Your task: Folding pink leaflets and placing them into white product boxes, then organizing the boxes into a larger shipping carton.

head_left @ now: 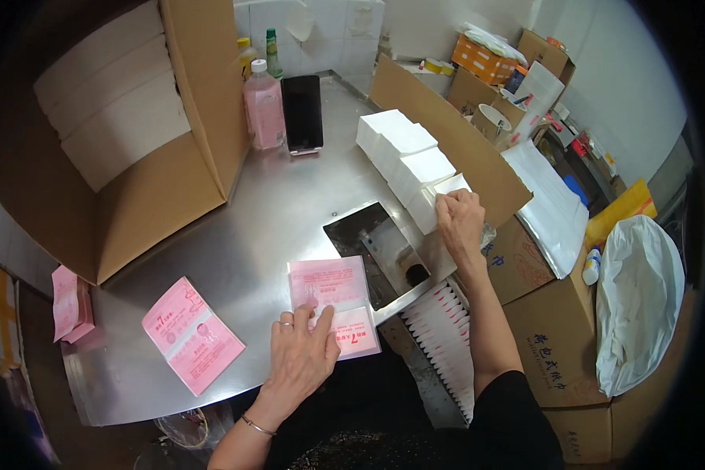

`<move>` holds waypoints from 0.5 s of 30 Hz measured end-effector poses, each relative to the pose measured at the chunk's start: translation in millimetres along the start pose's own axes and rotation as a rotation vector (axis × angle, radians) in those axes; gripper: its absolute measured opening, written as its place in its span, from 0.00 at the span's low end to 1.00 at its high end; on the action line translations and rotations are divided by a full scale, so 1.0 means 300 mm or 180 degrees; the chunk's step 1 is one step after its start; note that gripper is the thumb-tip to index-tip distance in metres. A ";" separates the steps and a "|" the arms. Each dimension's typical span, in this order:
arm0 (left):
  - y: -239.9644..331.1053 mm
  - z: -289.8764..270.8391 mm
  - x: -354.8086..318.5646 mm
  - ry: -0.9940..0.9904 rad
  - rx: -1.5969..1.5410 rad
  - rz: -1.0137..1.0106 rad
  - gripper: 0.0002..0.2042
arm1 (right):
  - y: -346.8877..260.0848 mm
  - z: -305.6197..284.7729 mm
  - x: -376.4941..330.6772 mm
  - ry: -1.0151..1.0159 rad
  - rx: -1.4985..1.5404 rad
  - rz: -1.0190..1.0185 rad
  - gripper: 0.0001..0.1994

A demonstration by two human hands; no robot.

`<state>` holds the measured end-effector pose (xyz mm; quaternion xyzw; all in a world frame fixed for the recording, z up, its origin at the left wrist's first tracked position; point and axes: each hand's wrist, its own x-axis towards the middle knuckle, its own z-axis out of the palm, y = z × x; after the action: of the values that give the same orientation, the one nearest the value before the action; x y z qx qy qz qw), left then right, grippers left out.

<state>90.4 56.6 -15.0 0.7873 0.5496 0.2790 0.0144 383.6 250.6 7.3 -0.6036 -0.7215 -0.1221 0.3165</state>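
My left hand (304,345) lies on a pink printed plastic packet (333,278) at the steel table's front edge. Its fingers are stretched out, and the fingertips press on the packet's middle. At the near end of a row of white folded tissue stacks (406,153), my right hand (460,223) pinches the top folded tissue (452,185) between thumb and fingers. Left of my left hand lies a pile of flat pink packets (192,337). Between the hands is a rectangular opening (380,251) in the table, with a dark round spot inside.
A large open carton (200,94) with white stacks stands at the left. Behind are a pink bottle (264,106) and a propped phone (302,113). A cardboard flap (454,133) borders the tissue stacks. Cartons (568,337) and a white plastic bag (638,305) stand at the right.
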 end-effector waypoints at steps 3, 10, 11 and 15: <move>0.003 0.000 0.001 0.0005 -0.0007 -0.0017 0.20 | 0.006 -0.007 -0.007 -0.0102 0.0127 0.0055 0.12; -0.036 0.017 -0.017 -0.0094 -0.0122 0.0007 0.25 | -0.177 0.025 -0.171 0.0507 0.0479 -0.1383 0.20; -0.040 -0.005 -0.019 -0.0107 -0.0112 -0.0024 0.25 | -0.283 -0.003 -0.254 0.0128 0.1154 -0.2058 0.22; -0.081 -0.060 -0.003 -0.0051 -0.0176 -0.0362 0.40 | -0.500 -0.068 -0.467 -0.0602 0.1328 -0.2887 0.24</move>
<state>61.1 60.4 -8.2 0.7563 0.5855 0.2864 0.0564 257.5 91.6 -30.8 -0.1620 -0.9455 -0.0454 0.2788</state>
